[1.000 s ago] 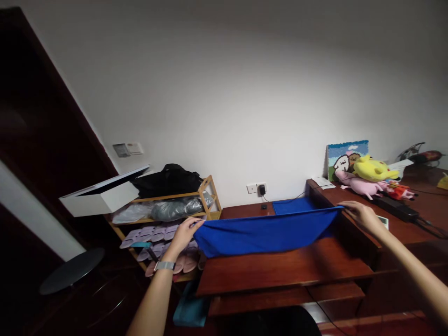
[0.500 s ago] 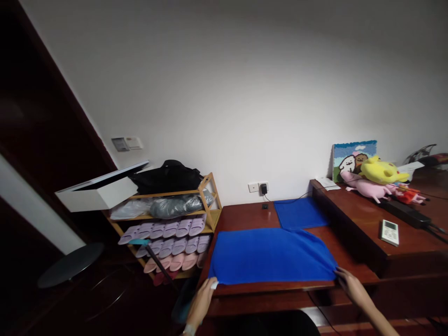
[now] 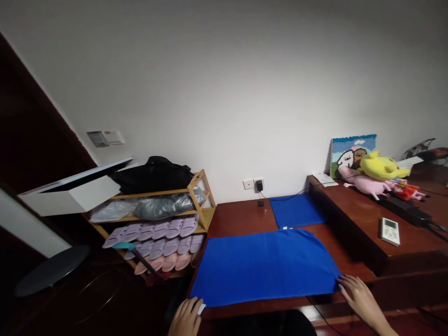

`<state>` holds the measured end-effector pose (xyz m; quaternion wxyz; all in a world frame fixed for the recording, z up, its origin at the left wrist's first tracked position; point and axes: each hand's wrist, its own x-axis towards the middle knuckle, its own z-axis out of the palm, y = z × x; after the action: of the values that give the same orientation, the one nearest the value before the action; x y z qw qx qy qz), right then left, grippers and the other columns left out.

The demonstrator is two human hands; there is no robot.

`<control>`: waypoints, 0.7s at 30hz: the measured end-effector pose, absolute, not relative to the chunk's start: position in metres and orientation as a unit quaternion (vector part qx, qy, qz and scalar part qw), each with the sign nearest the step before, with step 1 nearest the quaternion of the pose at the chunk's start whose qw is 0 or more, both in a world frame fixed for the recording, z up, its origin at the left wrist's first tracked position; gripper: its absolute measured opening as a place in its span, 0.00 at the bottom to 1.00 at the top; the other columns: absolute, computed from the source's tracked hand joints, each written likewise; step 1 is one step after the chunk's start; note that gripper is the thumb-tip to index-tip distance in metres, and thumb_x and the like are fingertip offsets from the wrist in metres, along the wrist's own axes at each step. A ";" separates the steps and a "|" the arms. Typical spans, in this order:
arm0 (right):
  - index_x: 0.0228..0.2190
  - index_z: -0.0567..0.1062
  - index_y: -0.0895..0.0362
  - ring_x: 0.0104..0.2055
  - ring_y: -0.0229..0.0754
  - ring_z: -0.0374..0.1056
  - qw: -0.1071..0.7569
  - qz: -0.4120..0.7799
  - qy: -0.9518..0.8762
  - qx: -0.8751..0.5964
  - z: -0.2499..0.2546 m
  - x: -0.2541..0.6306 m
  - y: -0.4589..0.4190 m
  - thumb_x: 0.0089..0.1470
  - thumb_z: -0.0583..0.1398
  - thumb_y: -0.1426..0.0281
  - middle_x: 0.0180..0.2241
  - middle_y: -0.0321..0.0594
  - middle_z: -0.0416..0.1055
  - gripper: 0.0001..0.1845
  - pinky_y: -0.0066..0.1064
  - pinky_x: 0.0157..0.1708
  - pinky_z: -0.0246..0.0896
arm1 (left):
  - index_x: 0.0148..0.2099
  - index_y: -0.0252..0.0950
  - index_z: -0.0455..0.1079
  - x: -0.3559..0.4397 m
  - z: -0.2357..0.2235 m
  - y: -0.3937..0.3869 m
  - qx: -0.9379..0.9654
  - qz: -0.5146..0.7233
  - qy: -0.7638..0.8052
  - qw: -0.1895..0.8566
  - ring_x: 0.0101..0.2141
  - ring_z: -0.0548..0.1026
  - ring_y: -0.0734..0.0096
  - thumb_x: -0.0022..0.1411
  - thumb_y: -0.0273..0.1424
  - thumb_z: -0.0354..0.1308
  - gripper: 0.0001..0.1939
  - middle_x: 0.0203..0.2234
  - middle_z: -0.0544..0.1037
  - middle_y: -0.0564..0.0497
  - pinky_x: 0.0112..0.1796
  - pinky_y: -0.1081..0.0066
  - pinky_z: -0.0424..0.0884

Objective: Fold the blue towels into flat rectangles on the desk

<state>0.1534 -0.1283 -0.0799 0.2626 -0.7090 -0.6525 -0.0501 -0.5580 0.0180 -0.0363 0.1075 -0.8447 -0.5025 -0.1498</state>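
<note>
We have a blue cloth (image 3: 266,266) spread flat along the front of the brown table (image 3: 241,215). Our left hand (image 3: 185,318) touches its near left corner, beside a small white label (image 3: 201,309) too small to read; our right hand (image 3: 359,296) has bent fingers at the near right corner. We cannot tell whether either hand pinches the fabric. Behind it we see a folded blue cloth (image 3: 297,210) with another white label (image 3: 284,228), also unreadable, and, to the right, a remote control (image 3: 389,231) whose markings are too small.
</note>
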 end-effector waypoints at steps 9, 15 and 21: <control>0.55 0.76 0.60 0.61 0.47 0.68 0.251 0.059 -0.590 -0.765 -0.018 0.146 0.012 0.65 0.42 0.60 0.57 0.49 0.74 0.31 0.40 0.65 0.58 | 0.51 0.43 0.78 -0.500 -0.008 0.096 -0.819 -0.217 -0.529 0.052 0.53 0.78 0.58 0.68 0.32 0.45 0.20 0.52 0.81 0.48 0.55 0.58 0.75; 0.58 0.74 0.60 0.61 0.51 0.67 0.211 0.076 -0.576 -0.786 -0.024 0.136 0.078 0.65 0.42 0.61 0.59 0.51 0.71 0.32 0.44 0.62 0.59 | 0.58 0.42 0.75 -0.477 -0.020 0.171 -0.803 -0.191 -0.565 0.029 0.58 0.74 0.58 0.69 0.36 0.44 0.23 0.59 0.76 0.47 0.60 0.56 0.70; 0.66 0.63 0.54 0.72 0.49 0.50 0.140 0.064 -0.593 -0.790 -0.058 0.138 0.073 0.65 0.43 0.55 0.69 0.42 0.58 0.35 0.50 0.71 0.39 | 0.67 0.43 0.66 -0.485 -0.050 0.205 -0.790 -0.126 -0.596 0.066 0.65 0.66 0.56 0.71 0.41 0.44 0.27 0.66 0.69 0.48 0.63 0.52 0.63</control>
<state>0.1378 0.0734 -0.0582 0.1399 -0.7902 -0.5933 0.0636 -0.4847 0.2049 -0.0498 0.0664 -0.7900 -0.5964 -0.1257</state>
